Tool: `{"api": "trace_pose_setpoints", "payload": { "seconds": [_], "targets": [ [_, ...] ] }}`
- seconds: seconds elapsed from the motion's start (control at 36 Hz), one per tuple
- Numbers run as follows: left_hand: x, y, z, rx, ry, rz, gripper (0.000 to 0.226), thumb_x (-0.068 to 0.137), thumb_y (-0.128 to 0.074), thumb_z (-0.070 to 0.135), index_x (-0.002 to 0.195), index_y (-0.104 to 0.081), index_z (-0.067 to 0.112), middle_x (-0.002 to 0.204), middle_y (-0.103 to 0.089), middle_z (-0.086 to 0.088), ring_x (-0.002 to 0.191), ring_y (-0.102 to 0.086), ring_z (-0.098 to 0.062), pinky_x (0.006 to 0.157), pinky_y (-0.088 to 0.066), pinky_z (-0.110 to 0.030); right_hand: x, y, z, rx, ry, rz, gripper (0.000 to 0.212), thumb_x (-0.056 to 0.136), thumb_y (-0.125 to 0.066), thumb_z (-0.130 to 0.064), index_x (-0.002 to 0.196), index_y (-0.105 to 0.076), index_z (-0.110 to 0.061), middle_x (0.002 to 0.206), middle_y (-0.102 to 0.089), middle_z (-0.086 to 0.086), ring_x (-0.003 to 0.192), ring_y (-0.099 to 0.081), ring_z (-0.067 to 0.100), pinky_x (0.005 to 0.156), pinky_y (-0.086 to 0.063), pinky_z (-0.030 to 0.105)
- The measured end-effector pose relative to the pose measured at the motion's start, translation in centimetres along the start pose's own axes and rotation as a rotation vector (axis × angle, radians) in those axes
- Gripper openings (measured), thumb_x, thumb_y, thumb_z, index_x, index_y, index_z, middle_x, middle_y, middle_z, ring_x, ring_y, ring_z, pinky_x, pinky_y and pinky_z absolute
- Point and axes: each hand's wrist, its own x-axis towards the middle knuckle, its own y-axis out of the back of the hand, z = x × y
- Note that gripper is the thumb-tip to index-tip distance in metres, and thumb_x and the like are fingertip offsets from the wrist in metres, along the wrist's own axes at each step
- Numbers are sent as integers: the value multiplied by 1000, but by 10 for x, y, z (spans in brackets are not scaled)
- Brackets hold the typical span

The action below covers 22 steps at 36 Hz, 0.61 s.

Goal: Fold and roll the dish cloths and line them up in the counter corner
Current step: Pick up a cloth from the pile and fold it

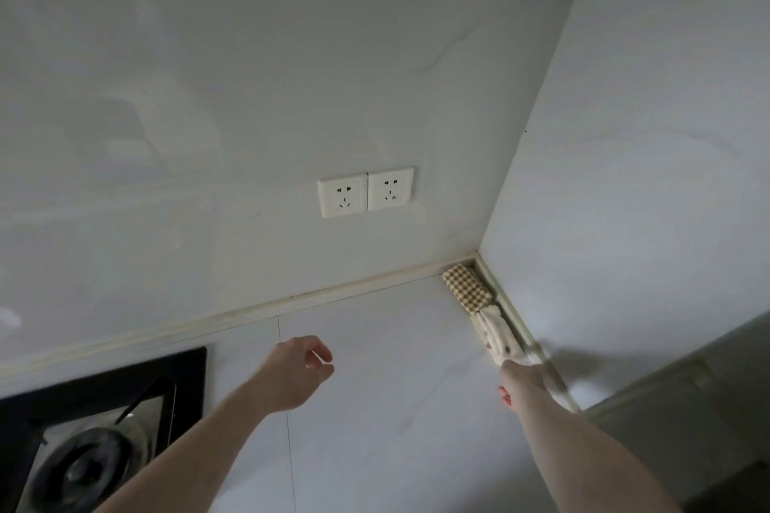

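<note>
Right hand (518,381) fingers unseen at soft cream roll (498,335) beside checked roll (466,289); left hand (298,371) loosely curled.

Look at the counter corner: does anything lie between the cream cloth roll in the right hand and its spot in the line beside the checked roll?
Nothing visible does. The right hand holds the cream cloth roll against the side wall, its far end already meeting the checked roll in the corner. The left hand hovers empty over bare counter.

Head cam, forward-down, near counter corner (471,262).
</note>
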Motion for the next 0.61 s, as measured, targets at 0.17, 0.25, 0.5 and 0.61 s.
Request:
{"api": "trace_pose_setpoints", "payload": {
  "seconds": [0.17,0.25,0.5,0.61],
  "targets": [
    [-23,2,-28,-35,59,25,5,92,-65,31,97,-66,31,95,-69,10,82,-68,-11,69,-53,-22,-26,-52,48,-530,176,115,48,96,-58,-24,137,-50,-1,137,-53,22,123,-57,38,99,-51,43],
    [-44,5,-48,-63,100,33,7,92,-65,29,98,-67,27,95,-69,6,80,-68,-13,64,-52,-19,-62,-84,73,-823,402,10,33,93,-55,-19,125,-51,-9,129,-48,15,120,-55,33,96,-49,38],
    [-146,28,-144,-78,295,124,13,85,-66,35,96,-69,29,92,-73,9,92,-68,-13,85,-53,-25,-190,-215,104,-1155,696,-718,30,87,-63,-25,116,-65,-19,120,-65,0,113,-61,16,81,-40,17],
    [-212,38,-197,-97,383,207,6,86,-67,32,83,-63,36,84,-69,12,98,-68,-12,86,-51,-24,-269,-251,117,-1144,860,-881,12,90,-64,-28,98,-56,-31,108,-56,-5,106,-57,11,85,-38,17]
  ]
}}
